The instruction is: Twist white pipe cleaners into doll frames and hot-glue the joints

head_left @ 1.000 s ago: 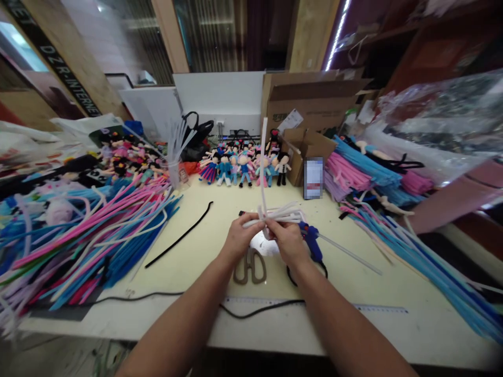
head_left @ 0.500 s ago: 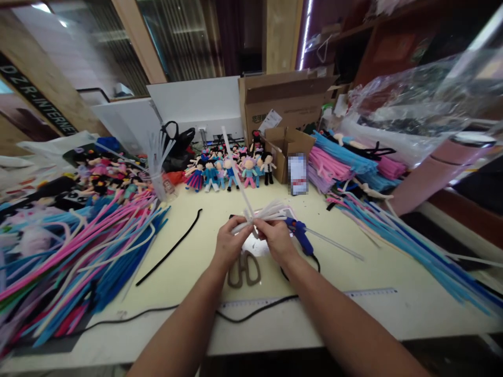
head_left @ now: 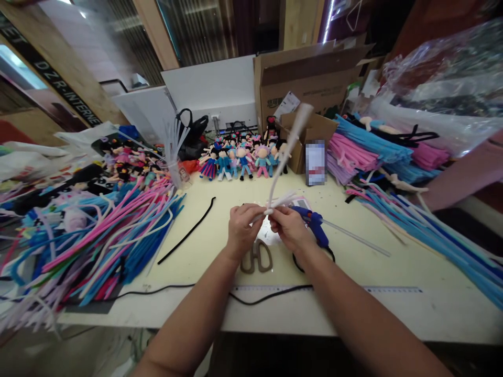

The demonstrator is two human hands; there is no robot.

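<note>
Both your hands meet over the middle of the table (head_left: 361, 204), fingertips close together and pinching white fuzzy stems (head_left: 283, 199). Your left hand (head_left: 245, 228) grips the gathered stems from its side with thumb and curled fingers; your right hand (head_left: 293, 228) pinches them just beside it. Between your fingertips one long white stem (head_left: 291, 141) rises and leans to the right, its upper end blurred. Shorter white ends fan out above your right hand. You cannot tell exactly how the stems cross at the pinch, since your fingers cover part of it.

Just below your hands lie the handles of the scissors (head_left: 257, 259). Right of your right hand is a blue glue gun (head_left: 320, 233), with a clear glue stick (head_left: 356, 237) reaching out from it farther to the right. Well left of your left hand, a black stem (head_left: 187, 230) lies slanted, and beyond it is a heap of coloured stems (head_left: 129, 235). Nearer you than your hands, a ruler (head_left: 393, 289) runs beneath your forearms, with a black cable (head_left: 255, 302) beside it. Beyond your hands stands a crowd of small dolls (head_left: 243, 162), a phone (head_left: 316, 163) to their right.
</note>
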